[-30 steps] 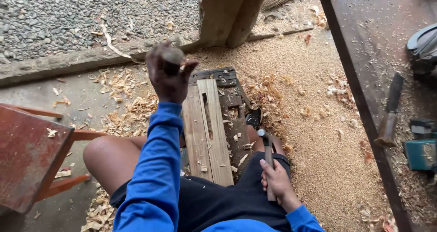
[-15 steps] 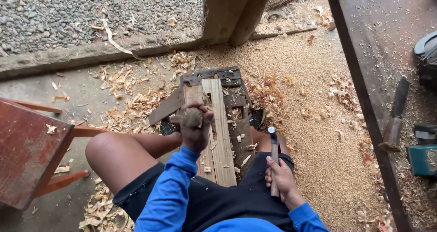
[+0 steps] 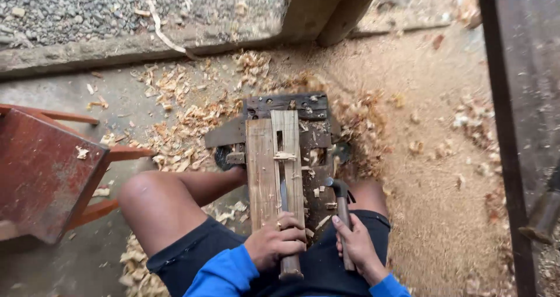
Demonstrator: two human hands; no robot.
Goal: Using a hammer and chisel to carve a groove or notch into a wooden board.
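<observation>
My left hand (image 3: 279, 240) grips the wooden handle of a chisel (image 3: 287, 238) whose blade lies along the gap between two pale wooden planks (image 3: 273, 163). The planks rest on a dark wooden block (image 3: 286, 106) between my legs. My right hand (image 3: 356, 245) holds a hammer (image 3: 342, 204) by its wooden handle, its metal head low beside the planks' right edge.
A red wooden stool (image 3: 41, 174) stands at the left. Wood shavings (image 3: 186, 122) and sawdust cover the concrete floor. A gravel strip and a wooden post (image 3: 315, 8) lie ahead. A dark bench edge (image 3: 501, 128) runs down the right side.
My left hand came down from raised above the planks to the near end, now gripping the chisel handle on the planks. The hammer stayed low in my right hand.
</observation>
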